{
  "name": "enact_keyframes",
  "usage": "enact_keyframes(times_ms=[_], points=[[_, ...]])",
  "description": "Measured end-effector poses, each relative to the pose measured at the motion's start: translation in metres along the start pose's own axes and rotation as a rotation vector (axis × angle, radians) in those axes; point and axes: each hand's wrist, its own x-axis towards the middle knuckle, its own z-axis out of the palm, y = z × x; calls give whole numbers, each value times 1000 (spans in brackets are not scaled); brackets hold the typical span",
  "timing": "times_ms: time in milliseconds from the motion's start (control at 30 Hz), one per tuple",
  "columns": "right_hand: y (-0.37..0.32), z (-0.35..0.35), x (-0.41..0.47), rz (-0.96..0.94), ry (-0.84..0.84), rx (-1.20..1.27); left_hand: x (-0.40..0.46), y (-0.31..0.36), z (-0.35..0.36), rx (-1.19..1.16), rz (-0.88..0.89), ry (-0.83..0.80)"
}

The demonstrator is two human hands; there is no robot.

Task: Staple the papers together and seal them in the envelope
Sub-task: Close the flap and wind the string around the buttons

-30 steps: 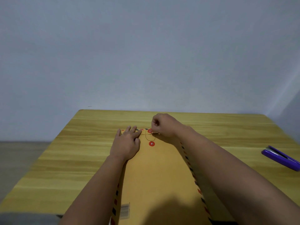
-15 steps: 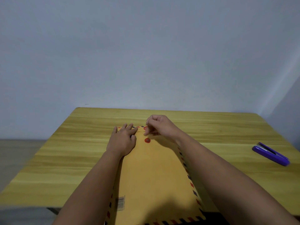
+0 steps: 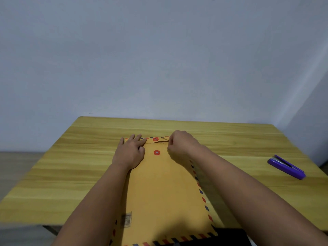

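The left hand (image 3: 129, 152) lies flat, fingers straight and together, on the envelope's (image 3: 165, 194) far left corner. The right hand (image 3: 182, 144), fingers curled, pinches the string at the envelope's flap. The stapler (image 3: 286, 166) sits well right of the envelope.

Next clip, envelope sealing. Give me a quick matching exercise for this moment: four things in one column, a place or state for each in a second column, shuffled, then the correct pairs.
Things:
1. left hand
2. right hand
3. stapler
4. barcode

Places or states:
A. lies alone at the table's right side
B. fingers curled, near the flap's string
C. printed near the envelope's near left corner
D. flat on the envelope, fingers straight

Pairs: 1-D, 2-B, 3-A, 4-C
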Motion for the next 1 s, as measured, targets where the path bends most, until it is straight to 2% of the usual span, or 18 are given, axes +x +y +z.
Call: enact_keyframes(times_ms=[100, 267, 367, 500, 567, 667, 800, 900, 1000], points=[[0, -2, -7, -139, -7, -81, 0, 1, 0, -3, 0, 7], [-5, -4, -21, -501, 16, -91, -1, 1, 0, 3, 8, 13], [-11, 3, -27, -560, 88, 173, -2, 2, 1, -7, 6, 17], [-20, -3, -29, -386, -32, 777, -1, 2, -1, -13, -3, 18], [-20, -6, -28, -311, -8, 889, -1, 1, -2, -11, -3, 12], [-18, -2, -22, -183, 108, 778, -1, 1, -2, -3, 2, 7], [-11, 11, -17, -71, 153, 348, -1, 1, -2, 1, 5, 9], [-6, 18, -20, -94, 191, 37, 0, 0, -1, 6, 1, 6], [-2, 22, -23, -161, 234, -72, 1, 0, -1, 6, 1, 8]])
